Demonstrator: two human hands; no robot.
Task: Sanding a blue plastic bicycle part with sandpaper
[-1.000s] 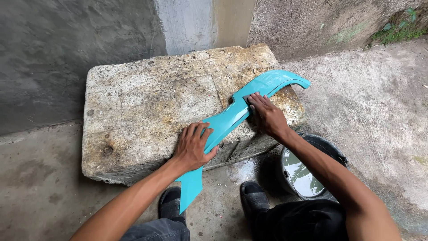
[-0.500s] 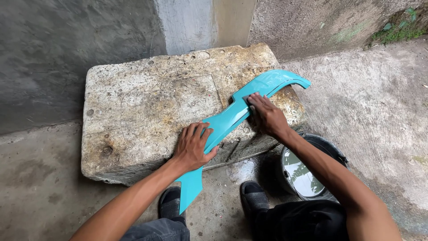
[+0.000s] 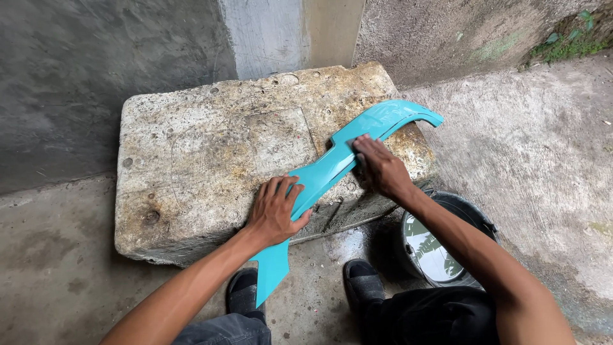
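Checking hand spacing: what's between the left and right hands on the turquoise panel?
Head view: only a bare stretch of the turquoise plastic panel lies between the left hand and the right hand; both press on it.

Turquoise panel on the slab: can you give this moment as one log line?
left hand: flat on turquoise panel | right hand: pressed on its middle | panel: across concrete slab | bucket of water: beside slab

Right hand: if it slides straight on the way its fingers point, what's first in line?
The right hand points up-left across the turquoise panel. Past the panel's edge it would probably meet the bare top of the stone block; nothing else appears in that line.
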